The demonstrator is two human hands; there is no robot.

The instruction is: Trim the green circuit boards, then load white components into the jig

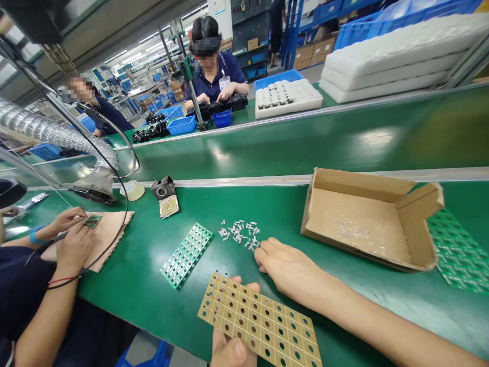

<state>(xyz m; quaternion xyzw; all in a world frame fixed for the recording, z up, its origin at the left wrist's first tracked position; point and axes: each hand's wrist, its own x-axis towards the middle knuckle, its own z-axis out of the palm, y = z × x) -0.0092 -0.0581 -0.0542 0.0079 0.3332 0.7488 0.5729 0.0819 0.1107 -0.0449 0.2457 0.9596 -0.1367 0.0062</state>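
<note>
My left hand point(231, 351) grips a tan circuit board panel point(262, 317) with rows of round holes, thumb on the near edge and fingertips showing past the far edge. The panel is tilted above the green table. A few small parts stick up at its left end. My right hand point(280, 262) is at the near right edge of a loose pile of small silvery components point(237, 232). Its fingers are bent and drawn together; whatever is between the fingertips is hidden. Left of the pile lies a green circuit board panel point(186, 255) with white markings.
An open cardboard box point(367, 219) with tiny clear parts stands at right, partly over green panels point(458, 250). Behind the boards sits a small tin point(168, 206). A co-worker's hands point(78, 232) work at left on a cardboard sheet point(110, 239), under a fume hose point(57, 127).
</note>
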